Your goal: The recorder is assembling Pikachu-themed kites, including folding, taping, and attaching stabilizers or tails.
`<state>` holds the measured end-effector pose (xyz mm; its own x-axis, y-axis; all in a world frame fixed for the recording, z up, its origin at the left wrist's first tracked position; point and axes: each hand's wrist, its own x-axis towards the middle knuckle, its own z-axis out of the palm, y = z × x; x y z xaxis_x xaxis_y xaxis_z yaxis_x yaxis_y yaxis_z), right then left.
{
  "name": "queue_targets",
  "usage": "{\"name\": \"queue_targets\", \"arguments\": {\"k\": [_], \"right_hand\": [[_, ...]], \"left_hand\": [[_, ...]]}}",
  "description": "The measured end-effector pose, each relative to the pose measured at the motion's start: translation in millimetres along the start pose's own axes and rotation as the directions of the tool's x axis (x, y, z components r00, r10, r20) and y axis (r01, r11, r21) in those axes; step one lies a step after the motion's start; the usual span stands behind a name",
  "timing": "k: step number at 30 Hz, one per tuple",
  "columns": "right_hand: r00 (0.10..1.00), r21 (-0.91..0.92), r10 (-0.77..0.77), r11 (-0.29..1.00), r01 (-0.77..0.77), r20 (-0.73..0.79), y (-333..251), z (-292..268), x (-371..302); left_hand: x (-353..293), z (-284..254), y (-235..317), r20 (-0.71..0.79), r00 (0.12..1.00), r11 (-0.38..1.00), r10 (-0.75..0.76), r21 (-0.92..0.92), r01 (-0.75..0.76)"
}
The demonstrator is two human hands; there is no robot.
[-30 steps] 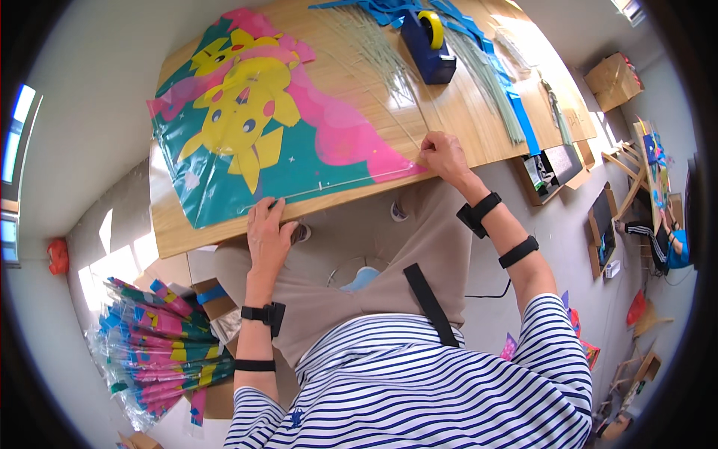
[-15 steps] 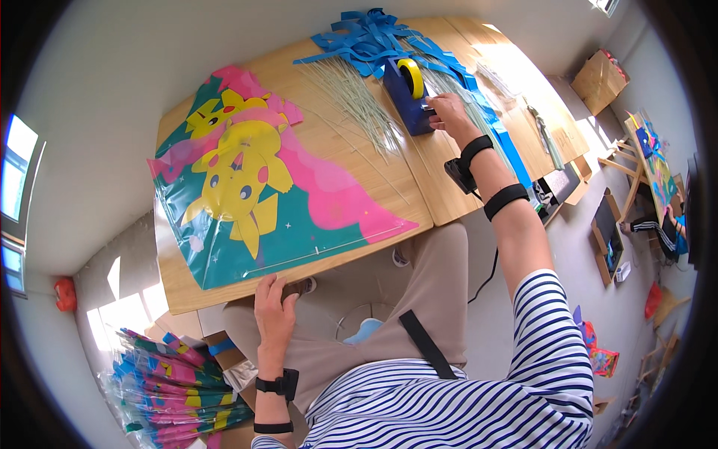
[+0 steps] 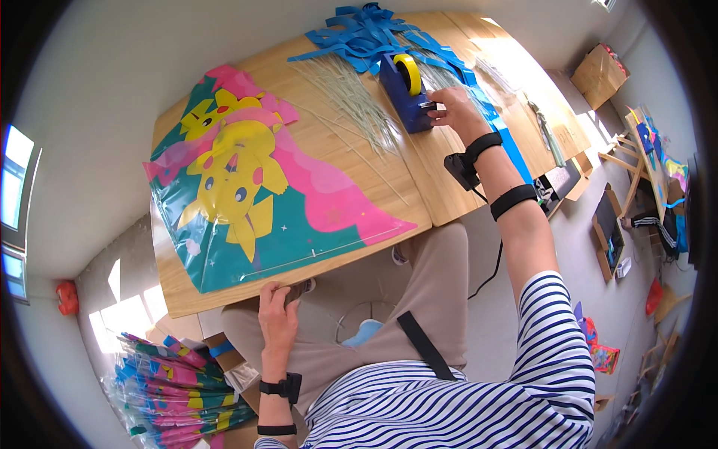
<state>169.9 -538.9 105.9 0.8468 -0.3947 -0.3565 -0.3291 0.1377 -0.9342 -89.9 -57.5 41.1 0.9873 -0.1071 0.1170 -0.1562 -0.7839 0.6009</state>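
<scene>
Left of frame centre, a printed sheet (image 3: pixel 254 179) lies on the bench (image 3: pixel 179 290). Lower down, the left hand (image 3: pixel 277 318) has fingers loosely curled; at a blue tape dispenser (image 3: pixel 404 101), upper centre, the right hand (image 3: pixel 458 111) bends its fingers, whether pinching tape I cannot tell.

A tape dispenser (image 3: pixel 406 111) bars the right hand (image 3: pixel 459 112) leftward; nearer tabletop (image 3: pixel 449 179) offers passage.

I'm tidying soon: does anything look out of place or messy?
Yes: blue strips lie tangled in a heap beyond the tape dispenser, and the thin pale sticks beside it fan out untidily, a few apart.
</scene>
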Motion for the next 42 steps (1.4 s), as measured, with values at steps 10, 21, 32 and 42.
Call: {"name": "queue_targets", "arguments": {"k": [10,21,32,42], "right_hand": [[0.999,0.2,-0.033,0.979,0.027,0.026,30,-16,16],[0.993,0.316,-0.042,0.949,0.005,0.108,26,-24,1],[0.996,0.311,-0.049,0.95,0.023,0.076,47,-23,-15],[0.999,0.428,-0.045,0.903,0.029,0.027,72,-9,-33]], "left_hand": [[1,7,-9,0.019,1.0,1.0,-0.002,0.021,0.002],[6,7,-2,0.047,0.999,0.999,-0.005,0.055,0.003],[7,10,-5,0.038,0.999,0.996,0.001,0.094,-0.005],[8,10,-8,0.028,0.999,0.995,0.026,0.092,-0.028]]}}
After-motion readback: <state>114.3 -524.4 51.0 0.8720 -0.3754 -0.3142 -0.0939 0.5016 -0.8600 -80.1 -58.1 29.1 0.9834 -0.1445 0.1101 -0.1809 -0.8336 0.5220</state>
